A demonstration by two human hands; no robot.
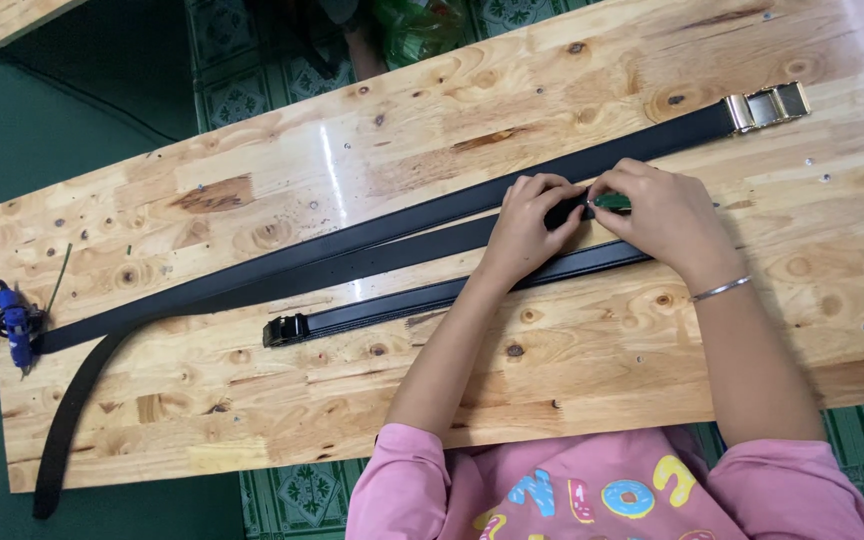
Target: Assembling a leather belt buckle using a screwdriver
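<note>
Worker's left hand (pixel 524 222) & right hand (pixel 664 215) pinch a small green piece (pixel 612 202) on a limp, light black belt (pixel 422 245) mid-workbench (pixel 252 420), fingers narrowed; strap likely best gripped flat

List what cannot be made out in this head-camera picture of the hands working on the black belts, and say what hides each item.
- Small green object, head view: mostly covered by the right hand; its kind is unclear.
- Belt section under the left hand: hidden by the fingers.
- Long belt's tail: hangs past the table edge, dark against the floor.
- Blue tool: too small to identify.
</note>
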